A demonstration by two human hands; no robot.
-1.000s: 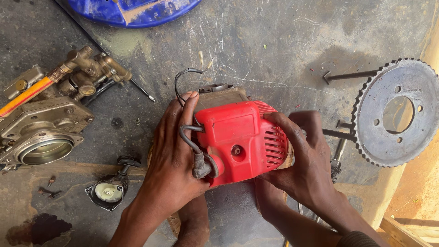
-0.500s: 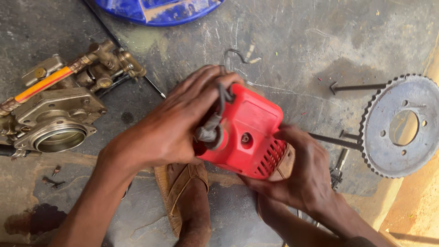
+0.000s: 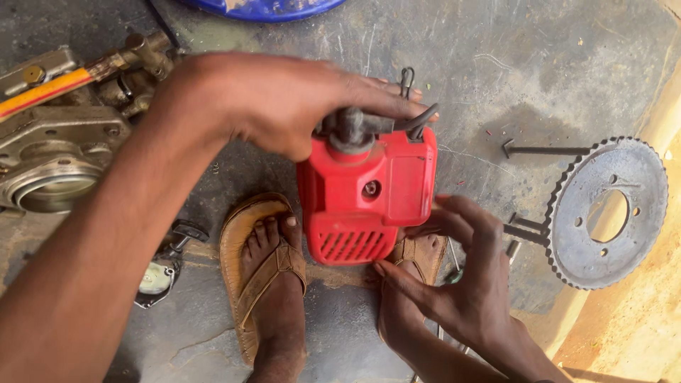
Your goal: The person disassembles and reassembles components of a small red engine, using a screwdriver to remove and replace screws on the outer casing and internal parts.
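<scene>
— Biggest first?
— Grey scratched floor everywhere, with a metal engine block lying at the far left, a toothed wheel at the right.

— And in the middle?
— Red plastic cover, held upright above the feet, vents at the bottom, black handle on top.

— Hands?
— Left hand closed over the top of the cover, fingers wrapped on the black handle. Right hand half open, fingertips pressed to the cover's lower right edge.

— Below that?
— Brown sandal on a foot under the cover's left corner; second foot mostly hidden behind the right hand.

— Smaller bits?
— Dark bolt just left of the toothed wheel. Small round part with a pale face left of the sandal. Blue rim at the top edge.
</scene>
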